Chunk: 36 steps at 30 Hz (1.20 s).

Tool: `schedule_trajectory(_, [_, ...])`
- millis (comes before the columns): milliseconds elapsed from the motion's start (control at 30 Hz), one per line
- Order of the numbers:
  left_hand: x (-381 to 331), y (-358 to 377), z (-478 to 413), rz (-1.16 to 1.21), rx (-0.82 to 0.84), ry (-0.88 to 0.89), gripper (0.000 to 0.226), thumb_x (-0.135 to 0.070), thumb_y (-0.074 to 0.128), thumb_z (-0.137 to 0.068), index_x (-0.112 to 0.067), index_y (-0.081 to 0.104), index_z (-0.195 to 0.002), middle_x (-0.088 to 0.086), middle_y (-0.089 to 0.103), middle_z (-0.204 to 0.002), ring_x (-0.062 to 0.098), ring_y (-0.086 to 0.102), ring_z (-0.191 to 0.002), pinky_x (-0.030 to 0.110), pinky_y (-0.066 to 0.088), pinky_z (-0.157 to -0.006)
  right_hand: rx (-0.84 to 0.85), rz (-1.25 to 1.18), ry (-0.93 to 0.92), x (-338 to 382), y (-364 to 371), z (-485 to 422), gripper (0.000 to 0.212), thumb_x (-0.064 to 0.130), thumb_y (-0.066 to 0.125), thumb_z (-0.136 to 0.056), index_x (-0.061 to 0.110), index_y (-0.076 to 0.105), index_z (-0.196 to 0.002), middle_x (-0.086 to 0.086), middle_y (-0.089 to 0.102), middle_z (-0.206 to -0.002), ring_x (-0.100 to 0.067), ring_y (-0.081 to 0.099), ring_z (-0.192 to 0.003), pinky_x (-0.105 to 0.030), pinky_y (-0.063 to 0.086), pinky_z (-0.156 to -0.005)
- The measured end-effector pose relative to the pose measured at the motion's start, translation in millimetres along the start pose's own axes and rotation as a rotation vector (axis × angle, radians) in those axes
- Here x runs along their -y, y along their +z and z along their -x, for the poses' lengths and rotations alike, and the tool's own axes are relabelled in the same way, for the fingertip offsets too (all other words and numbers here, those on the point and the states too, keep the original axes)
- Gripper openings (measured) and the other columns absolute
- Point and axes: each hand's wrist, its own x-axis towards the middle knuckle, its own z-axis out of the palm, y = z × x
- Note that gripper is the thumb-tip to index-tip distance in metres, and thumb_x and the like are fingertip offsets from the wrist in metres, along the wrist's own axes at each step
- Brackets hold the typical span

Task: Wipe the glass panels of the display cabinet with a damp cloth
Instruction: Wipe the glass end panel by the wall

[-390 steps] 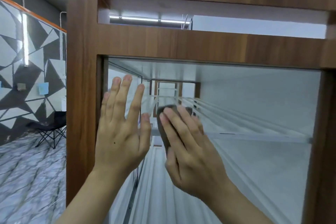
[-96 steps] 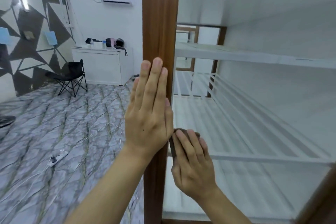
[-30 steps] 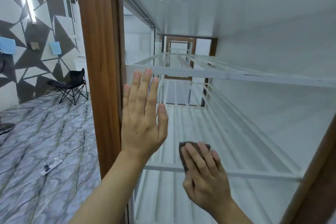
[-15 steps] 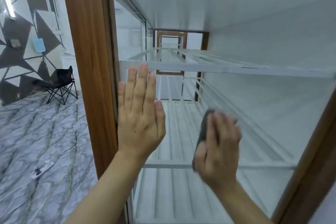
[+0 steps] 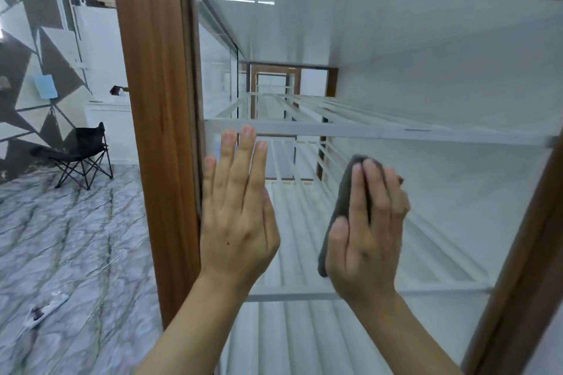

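Since 1 second ago the right hand has slid the grey cloth up the glass panel and presses it there with flat fingers. The left hand lies flat and open on the glass beside the wooden frame.

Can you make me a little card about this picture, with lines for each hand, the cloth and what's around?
Left hand: flat on the glass, fingers straight, next to the wooden frame
Right hand: flat, pressing the cloth onto the glass
Cloth: grey, under the right hand's fingers
Inside the cabinet: white shelves
Behind, on the left: black folding chair on a marbled floor
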Motion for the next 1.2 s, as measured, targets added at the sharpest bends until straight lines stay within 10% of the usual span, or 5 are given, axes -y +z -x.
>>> schedule_trajectory(300, [1.3,0.4,0.2,-0.007,0.013,0.01,0.053,0.002,0.043,-0.099,0.004,0.038,-0.152,0.019,0.031,-0.161,0.037,0.024,-0.154,0.05,0.013,-0.128,0.241,0.153,-0.373,-16.6,-1.3,89.9,0.063,0.023,0.029,-0.099,0.014,0.027,-0.161,0.0,0.028,-0.164,-0.025,0.02,-0.157,-0.044,0.02,-0.126])
schedule_trajectory(533, [-1.4,0.9,0.8,-0.037,-0.004,-0.004,0.048,-0.001,0.037,-0.104,0.006,0.04,-0.151,0.019,0.034,-0.16,0.04,0.028,-0.152,0.051,0.016,-0.127,-0.14,-0.042,0.216,-17.8,-5.2,-58.4,0.057,0.01,0.035,-0.098,-0.01,0.037,-0.151,-0.026,0.033,-0.159,-0.041,0.025,-0.15,-0.054,0.018,-0.126])
schedule_trajectory(733, [-3.0,-0.5,-0.6,-0.058,0.003,-0.031,0.046,-0.006,0.034,-0.106,0.005,0.04,-0.15,0.023,0.036,-0.159,0.039,0.028,-0.152,0.052,0.017,-0.126,0.194,0.085,-0.319,-11.4,0.1,39.3,0.06,0.021,0.029,-0.1,0.01,0.03,-0.159,-0.004,0.027,-0.167,-0.027,0.019,-0.157,-0.044,0.015,-0.128])
schedule_trajectory(1000, [-52.5,24.4,13.5,-0.068,0.063,0.058,0.051,-0.012,0.039,-0.103,-0.001,0.034,-0.153,0.014,0.033,-0.161,0.034,0.024,-0.154,0.052,0.016,-0.127,-0.102,-0.047,0.159,-60.1,-25.1,-58.7,0.058,0.013,0.034,-0.098,-0.007,0.037,-0.152,-0.022,0.033,-0.161,-0.038,0.023,-0.152,-0.055,0.019,-0.125])
schedule_trajectory(1200, [-49.5,37.7,16.7,-0.167,0.046,0.037,0.053,-0.015,0.035,-0.105,-0.004,0.028,-0.156,0.006,0.026,-0.165,0.028,0.017,-0.157,0.048,0.011,-0.128,0.186,0.083,-0.326,-69.9,-20.9,59.6,0.061,0.021,0.031,-0.098,0.01,0.033,-0.158,-0.003,0.029,-0.164,-0.027,0.02,-0.157,-0.044,0.016,-0.127])
